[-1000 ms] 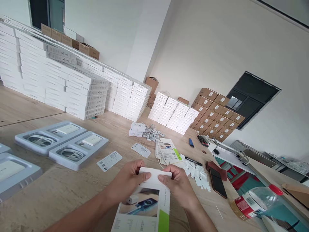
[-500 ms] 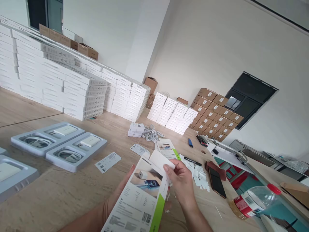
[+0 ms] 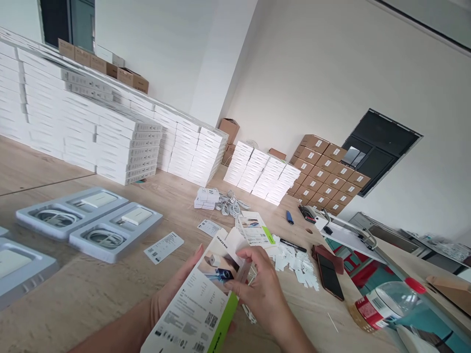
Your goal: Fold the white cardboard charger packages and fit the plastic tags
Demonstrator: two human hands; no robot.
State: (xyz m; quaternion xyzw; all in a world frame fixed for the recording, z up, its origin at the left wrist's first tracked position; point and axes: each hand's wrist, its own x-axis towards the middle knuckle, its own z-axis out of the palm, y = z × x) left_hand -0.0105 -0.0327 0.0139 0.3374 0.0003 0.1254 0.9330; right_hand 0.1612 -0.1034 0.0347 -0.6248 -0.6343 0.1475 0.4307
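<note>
A white and green printed charger box (image 3: 195, 304) is held tilted in front of me, its far end showing raised flaps. My left hand (image 3: 172, 287) grips it from the left and below, with most of the fingers hidden behind the cardboard. On the right side, my right hand (image 3: 263, 289) is closed on the box near the far end, the thumb on the printed face and the fingers over the edge. Part of a white cable (image 3: 249, 314) shows beneath my right hand. A similar flat printed box (image 3: 255, 228) lies just beyond.
Pale trays (image 3: 121, 233) with chargers and coiled cables sit left. Label cards (image 3: 164, 247), white paper slips (image 3: 300, 264), a black pen (image 3: 293, 245), a phone (image 3: 330, 277) and a bottle (image 3: 382, 304) lie around. White box stacks (image 3: 125, 147) line the back.
My right hand has moved from the flap at the far end down to the box's right side. The box has shifted slightly left and lower, and more of the printed box beyond shows.
</note>
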